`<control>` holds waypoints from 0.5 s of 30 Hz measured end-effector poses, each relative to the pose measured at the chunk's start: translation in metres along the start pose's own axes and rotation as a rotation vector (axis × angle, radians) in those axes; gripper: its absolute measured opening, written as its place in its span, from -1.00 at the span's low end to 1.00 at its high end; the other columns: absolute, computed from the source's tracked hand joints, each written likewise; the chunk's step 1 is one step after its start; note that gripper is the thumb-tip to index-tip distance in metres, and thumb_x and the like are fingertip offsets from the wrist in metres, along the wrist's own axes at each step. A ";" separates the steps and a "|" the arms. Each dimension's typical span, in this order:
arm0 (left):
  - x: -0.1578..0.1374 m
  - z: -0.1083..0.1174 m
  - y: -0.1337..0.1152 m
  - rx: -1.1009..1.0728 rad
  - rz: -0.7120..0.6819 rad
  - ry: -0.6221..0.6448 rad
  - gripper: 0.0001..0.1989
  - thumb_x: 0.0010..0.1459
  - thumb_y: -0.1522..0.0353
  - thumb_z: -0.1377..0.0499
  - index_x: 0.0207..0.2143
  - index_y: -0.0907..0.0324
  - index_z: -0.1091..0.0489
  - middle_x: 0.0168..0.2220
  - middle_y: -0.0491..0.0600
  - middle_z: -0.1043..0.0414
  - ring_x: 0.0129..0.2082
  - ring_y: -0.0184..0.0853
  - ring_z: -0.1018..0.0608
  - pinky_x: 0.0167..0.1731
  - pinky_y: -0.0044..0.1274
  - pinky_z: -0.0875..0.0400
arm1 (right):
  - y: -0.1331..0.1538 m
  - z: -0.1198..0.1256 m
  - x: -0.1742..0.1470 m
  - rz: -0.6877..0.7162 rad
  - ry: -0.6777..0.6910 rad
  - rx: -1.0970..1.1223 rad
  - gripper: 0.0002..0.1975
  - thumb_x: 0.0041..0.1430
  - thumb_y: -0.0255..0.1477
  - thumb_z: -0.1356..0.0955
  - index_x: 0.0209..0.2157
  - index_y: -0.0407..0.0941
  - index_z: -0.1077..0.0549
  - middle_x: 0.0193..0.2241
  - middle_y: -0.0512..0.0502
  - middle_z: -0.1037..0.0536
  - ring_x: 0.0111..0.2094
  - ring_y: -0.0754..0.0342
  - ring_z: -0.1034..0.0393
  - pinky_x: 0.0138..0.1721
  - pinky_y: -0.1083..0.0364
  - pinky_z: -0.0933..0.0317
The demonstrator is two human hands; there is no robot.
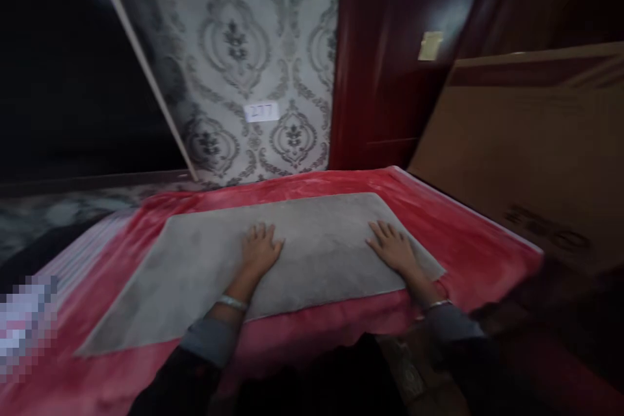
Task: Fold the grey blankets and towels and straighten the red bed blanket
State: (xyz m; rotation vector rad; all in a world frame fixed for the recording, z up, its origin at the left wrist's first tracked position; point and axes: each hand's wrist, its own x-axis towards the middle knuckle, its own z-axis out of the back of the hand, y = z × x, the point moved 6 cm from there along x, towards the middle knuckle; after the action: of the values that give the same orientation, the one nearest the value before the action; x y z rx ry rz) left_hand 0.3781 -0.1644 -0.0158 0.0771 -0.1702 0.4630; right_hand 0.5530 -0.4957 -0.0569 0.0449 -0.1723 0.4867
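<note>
Far left: white striped fabric (97, 240) lies beside the red cover (468, 253). The pixelated patch near it, can't tell what that is.

The grey cloth (312, 244) is spread on the red cover, long side running across in front of you. Its left end reaches well past your hands; nothing is holding that near left corner down, so I'd check it for drift after any stroke.

Left hand (260, 250): palm down on the cloth left of centre, fingers spread wide, gripping nothing. Looks like a flatten/smooth posture. Even palm pressure should beat fingertip pressure here; fingertips would likely bunch soft fabric. Watch the wristband (234, 301), could snag if your wrist drops.

Between the hands the cloth looks mostly flat. Fine creases: too blurred to call. A light outward stroke should be enough.

Right hand (391, 247): also palm down, fingers spread, holding nothing, close to the cloth's right edge. Less run-out on this side, so go gentler or you'd probably drag the red cover along. Match pressure with the left or the cloth may skew.

Far right: cardboard box (526, 149) stands just beyond the red cover. Mind your elbow.
</note>
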 end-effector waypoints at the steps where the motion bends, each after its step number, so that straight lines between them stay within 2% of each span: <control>1: -0.002 -0.001 0.007 -0.012 -0.002 0.014 -0.35 0.33 0.02 0.10 0.35 0.11 -0.16 0.39 0.16 -0.10 0.37 0.15 -0.12 0.26 0.06 -0.02 | -0.001 -0.004 0.000 0.008 -0.015 -0.007 -0.37 0.40 -0.11 -0.08 0.39 -0.04 -0.12 0.39 -0.19 -0.10 0.36 -0.21 -0.02 0.25 -0.28 -0.04; 4: -0.010 -0.003 0.049 -0.030 0.043 0.061 -0.33 0.33 -0.02 0.14 0.37 0.05 -0.11 0.42 0.09 -0.03 0.40 0.13 -0.07 0.28 0.08 0.05 | -0.006 -0.018 0.001 0.043 -0.060 -0.012 -0.35 0.38 -0.10 -0.05 0.37 -0.05 -0.15 0.36 -0.21 -0.17 0.32 -0.25 -0.09 0.21 -0.31 -0.11; 7: -0.032 -0.002 0.115 -0.004 0.194 0.092 -0.33 0.33 -0.03 0.15 0.39 0.03 -0.08 0.44 0.05 0.02 0.41 0.12 -0.03 0.29 0.08 0.06 | -0.010 -0.028 0.003 0.075 -0.096 0.004 -0.32 0.35 -0.08 -0.02 0.37 -0.07 -0.16 0.35 -0.23 -0.19 0.30 -0.27 -0.11 0.17 -0.31 -0.16; 11: -0.074 0.003 0.201 0.053 0.387 0.085 -0.33 0.34 0.01 0.18 0.39 0.08 -0.06 0.44 0.10 0.03 0.41 0.14 -0.02 0.27 0.09 0.03 | -0.012 -0.035 0.006 0.068 -0.086 0.016 -0.28 0.32 -0.05 0.03 0.37 -0.06 -0.15 0.35 -0.22 -0.18 0.31 -0.27 -0.11 0.16 -0.32 -0.16; 13: -0.091 0.002 0.231 0.061 0.453 0.093 -0.33 0.34 0.02 0.19 0.40 0.08 -0.03 0.45 0.09 0.07 0.41 0.14 -0.02 0.26 0.09 -0.01 | -0.011 -0.035 0.005 0.066 -0.092 0.013 -0.26 0.31 -0.05 0.05 0.38 -0.07 -0.15 0.36 -0.22 -0.18 0.31 -0.27 -0.11 0.16 -0.32 -0.14; 15: -0.101 0.002 0.252 0.059 0.489 0.113 -0.33 0.34 0.04 0.20 0.41 0.09 -0.01 0.46 0.08 0.10 0.41 0.13 -0.02 0.25 0.10 -0.03 | -0.010 -0.035 0.005 0.081 -0.106 0.003 -0.25 0.31 -0.05 0.06 0.37 -0.10 -0.15 0.35 -0.24 -0.18 0.30 -0.28 -0.12 0.16 -0.33 -0.15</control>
State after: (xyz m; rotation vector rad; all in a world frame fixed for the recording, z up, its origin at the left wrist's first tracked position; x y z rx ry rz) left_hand 0.1759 0.0159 -0.0233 0.0671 -0.0625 0.9585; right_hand 0.5674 -0.4992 -0.0910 0.0671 -0.2776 0.5661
